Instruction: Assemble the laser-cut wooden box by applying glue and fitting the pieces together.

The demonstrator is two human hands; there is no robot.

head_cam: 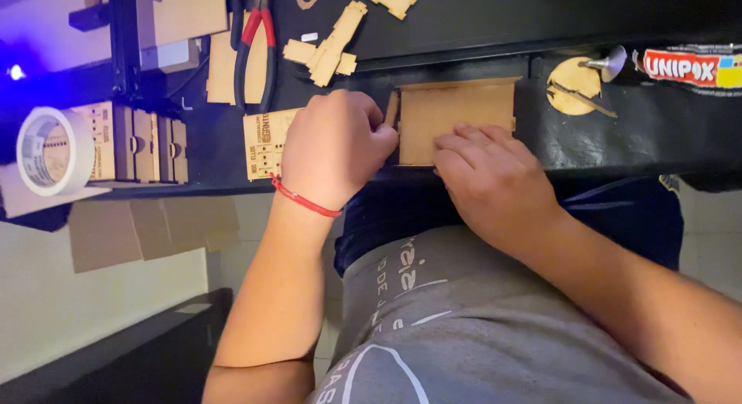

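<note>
Both hands working at small plywood box (456, 122) on dark bench (657, 134), frame centre. Left hand (336, 145) curling at box's left edge; right hand (491, 180) pressing fingers on box front. Red-handled pliers (253, 49) lying upper left.

A tube-like package (688, 66) with a red, white and yellow label is seen lying at two o'clock on the black table (657, 134). A flat wooden panel (263, 145) with engraved lettering is placed at ten o'clock of centre.
</note>
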